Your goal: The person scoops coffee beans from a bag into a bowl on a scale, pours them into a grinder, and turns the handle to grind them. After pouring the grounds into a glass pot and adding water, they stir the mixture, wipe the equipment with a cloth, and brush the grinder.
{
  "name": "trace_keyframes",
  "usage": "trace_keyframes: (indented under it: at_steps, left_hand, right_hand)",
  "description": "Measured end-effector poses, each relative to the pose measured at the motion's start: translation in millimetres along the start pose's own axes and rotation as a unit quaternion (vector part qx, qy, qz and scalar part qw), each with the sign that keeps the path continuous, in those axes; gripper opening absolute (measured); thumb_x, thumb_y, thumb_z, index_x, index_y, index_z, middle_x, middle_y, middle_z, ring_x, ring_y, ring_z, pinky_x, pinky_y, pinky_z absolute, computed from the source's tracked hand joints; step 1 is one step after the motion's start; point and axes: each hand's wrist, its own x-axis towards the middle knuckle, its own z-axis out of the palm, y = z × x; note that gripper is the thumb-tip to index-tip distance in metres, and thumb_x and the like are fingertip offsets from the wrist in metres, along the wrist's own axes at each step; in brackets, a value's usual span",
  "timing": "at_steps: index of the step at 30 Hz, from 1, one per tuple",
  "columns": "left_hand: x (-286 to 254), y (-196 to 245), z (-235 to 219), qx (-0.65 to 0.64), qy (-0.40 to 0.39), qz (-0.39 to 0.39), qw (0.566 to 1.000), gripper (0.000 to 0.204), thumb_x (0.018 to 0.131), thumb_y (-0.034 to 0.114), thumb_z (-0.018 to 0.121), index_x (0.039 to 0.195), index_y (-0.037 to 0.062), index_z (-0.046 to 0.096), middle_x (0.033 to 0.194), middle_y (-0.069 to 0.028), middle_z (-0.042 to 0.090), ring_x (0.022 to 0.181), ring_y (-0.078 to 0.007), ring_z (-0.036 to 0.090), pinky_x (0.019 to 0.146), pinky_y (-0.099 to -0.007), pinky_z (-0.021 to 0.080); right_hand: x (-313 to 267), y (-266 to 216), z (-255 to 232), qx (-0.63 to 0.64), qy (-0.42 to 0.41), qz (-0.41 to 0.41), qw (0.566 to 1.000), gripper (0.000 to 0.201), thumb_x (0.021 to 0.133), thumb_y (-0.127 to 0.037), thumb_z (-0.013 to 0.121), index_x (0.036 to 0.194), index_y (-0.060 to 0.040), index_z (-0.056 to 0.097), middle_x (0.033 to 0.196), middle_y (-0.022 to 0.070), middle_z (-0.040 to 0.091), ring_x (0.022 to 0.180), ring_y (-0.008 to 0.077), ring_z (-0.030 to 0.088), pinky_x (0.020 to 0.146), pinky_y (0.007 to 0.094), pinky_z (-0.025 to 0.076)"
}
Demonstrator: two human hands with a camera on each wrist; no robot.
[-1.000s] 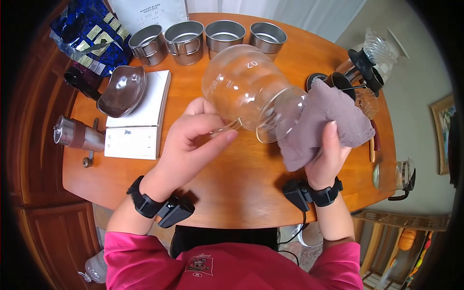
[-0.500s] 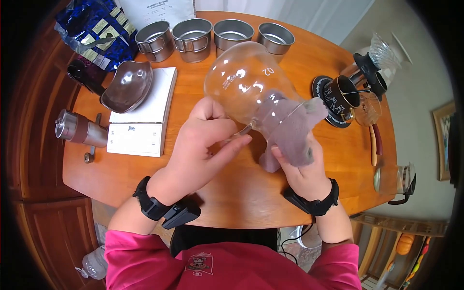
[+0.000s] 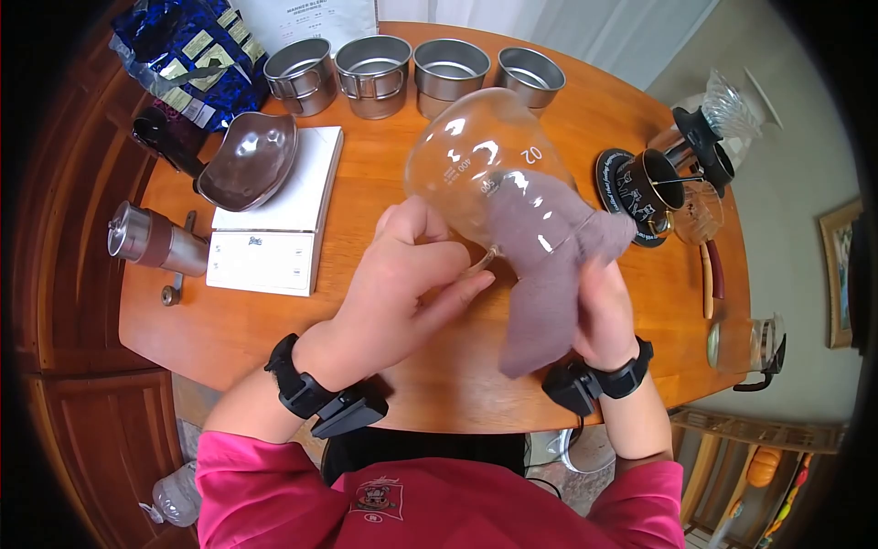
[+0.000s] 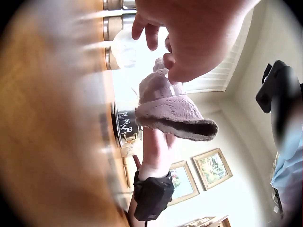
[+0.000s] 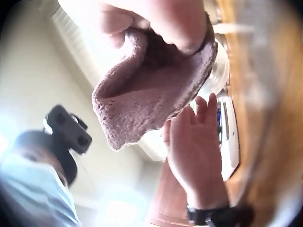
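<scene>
My left hand [image 3: 393,288] pinches the handle of a clear glass coffee server [image 3: 453,151] in the head view. The server is tilted on its side above the table, its mouth toward my right hand [image 3: 605,316]. That hand grips a mauve cloth [image 3: 541,316]. Part of the cloth lies inside the server's neck, and the rest hangs out past the rim. In the right wrist view the cloth [image 5: 151,94] droops in a fold below the fingers. The left wrist view shows the cloth [image 4: 165,101] beyond my left fingers.
Several steel cups [image 3: 373,78] line the table's back. A brown dish [image 3: 249,163] sits on a white scale [image 3: 261,261] at left, beside a hand grinder [image 3: 155,240]. To the right, a black mug [image 3: 651,188] stands on a round coaster [image 3: 611,174], near a dripper stand [image 3: 700,128].
My right hand has moved left and pushed the cloth from outside the mouth into the server's neck. The server, still held by its handle, has shifted slightly right.
</scene>
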Motion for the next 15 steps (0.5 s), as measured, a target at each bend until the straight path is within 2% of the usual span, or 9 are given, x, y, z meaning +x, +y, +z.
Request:
trace_keyframes:
  at_steps: [1, 2, 3, 8, 9, 11, 12, 13, 15]
  left_hand:
    - [0.5, 0.5, -0.1, 0.000, -0.003, 0.009, 1.000, 0.024, 0.069, 0.005, 0.070, 0.060, 0.0035, 0.047, 0.072, -0.0082, 0.039, 0.073, -0.0229, 0.041, 0.070, -0.0321, 0.040]
    - [0.9, 1.7, -1.1, 0.000, -0.003, 0.009, 1.000, 0.024, 0.069, 0.005, 0.070, 0.060, 0.0035, 0.047, 0.072, -0.0082, 0.039, 0.073, -0.0229, 0.041, 0.070, -0.0321, 0.040]
    - [1.2, 3.3, -2.8, 0.009, 0.007, 0.017, 1.000, 0.021, 0.070, 0.007, 0.069, 0.063, 0.0051, 0.050, 0.072, -0.0074, 0.041, 0.072, -0.0232, 0.041, 0.068, -0.0329, 0.037]
    - [0.5, 2.7, -2.4, -0.008, 0.026, 0.004, 1.000, 0.018, 0.070, 0.009, 0.070, 0.064, 0.0067, 0.053, 0.071, -0.0068, 0.042, 0.071, -0.0238, 0.041, 0.065, -0.0337, 0.033]
    - [0.6, 2.1, -2.2, -0.003, 0.024, 0.009, 1.000, 0.018, 0.070, 0.009, 0.069, 0.063, 0.0065, 0.052, 0.071, -0.0068, 0.041, 0.071, -0.0237, 0.041, 0.065, -0.0337, 0.033]
    - [1.5, 3.0, -2.0, 0.003, 0.020, 0.015, 1.000, 0.019, 0.070, 0.009, 0.069, 0.063, 0.0064, 0.052, 0.071, -0.0068, 0.041, 0.071, -0.0236, 0.041, 0.064, -0.0336, 0.033]
    - [1.1, 4.8, -2.5, 0.010, 0.012, 0.004, 1.000, 0.019, 0.070, 0.009, 0.070, 0.063, 0.0063, 0.052, 0.072, -0.0072, 0.041, 0.071, -0.0236, 0.041, 0.065, -0.0339, 0.034]
    - [0.8, 5.7, -2.9, 0.017, 0.003, -0.007, 1.000, 0.019, 0.069, 0.008, 0.070, 0.063, 0.0062, 0.052, 0.073, -0.0075, 0.041, 0.072, -0.0236, 0.041, 0.065, -0.0343, 0.034]
    - [1.2, 5.3, -0.4, 0.021, 0.012, 0.007, 1.000, 0.019, 0.069, 0.008, 0.070, 0.064, 0.0057, 0.052, 0.075, -0.0082, 0.042, 0.073, -0.0237, 0.042, 0.065, -0.0339, 0.035]
  right_hand:
    - [-2.4, -1.5, 0.5, -0.250, -0.044, -0.042, 0.966, 0.043, 0.089, -0.020, 0.051, 0.126, -0.0010, 0.038, 0.116, 0.0098, 0.051, 0.104, 0.0223, 0.052, 0.090, 0.0338, 0.041]
    - [-3.6, -2.4, 0.7, -0.484, -0.085, -0.082, 0.867, 0.044, 0.085, -0.013, 0.057, 0.124, -0.0012, 0.040, 0.112, 0.0086, 0.053, 0.101, 0.0220, 0.053, 0.089, 0.0325, 0.041]
    - [-2.2, -1.9, -1.1, -0.484, -0.084, -0.082, 0.867, 0.044, 0.085, -0.013, 0.057, 0.124, -0.0012, 0.040, 0.112, 0.0086, 0.053, 0.101, 0.0220, 0.053, 0.089, 0.0325, 0.041]
    - [1.4, -2.9, -3.3, -0.698, -0.107, -0.192, 0.682, 0.044, 0.079, -0.002, 0.060, 0.120, -0.0020, 0.044, 0.107, 0.0047, 0.054, 0.098, 0.0140, 0.052, 0.086, 0.0308, 0.041]
    - [0.5, -1.7, -2.2, -0.698, -0.107, -0.192, 0.682, 0.044, 0.079, -0.002, 0.060, 0.120, -0.0020, 0.044, 0.107, 0.0047, 0.054, 0.098, 0.0140, 0.052, 0.086, 0.0308, 0.041]
    - [-2.0, 1.7, -0.2, -0.396, -0.005, -0.061, 0.916, 0.041, 0.082, -0.001, 0.056, 0.121, -0.0008, 0.044, 0.108, 0.0061, 0.054, 0.099, 0.0163, 0.053, 0.086, 0.0312, 0.042]
    - [1.5, -0.1, -0.1, -0.254, -0.005, -0.043, 0.966, 0.040, 0.086, -0.006, 0.053, 0.123, -0.0003, 0.041, 0.113, 0.0093, 0.053, 0.101, 0.0205, 0.053, 0.086, 0.0317, 0.043]
    - [2.9, -2.3, -0.2, -0.254, -0.005, -0.044, 0.966, 0.040, 0.086, -0.006, 0.053, 0.123, -0.0003, 0.041, 0.113, 0.0093, 0.053, 0.101, 0.0205, 0.053, 0.086, 0.0317, 0.043]
    - [2.9, -8.6, -2.4, 0.015, 0.045, 0.023, 0.999, 0.043, 0.088, -0.012, 0.051, 0.127, -0.0005, 0.037, 0.119, 0.0110, 0.050, 0.104, 0.0215, 0.052, 0.088, 0.0333, 0.043]
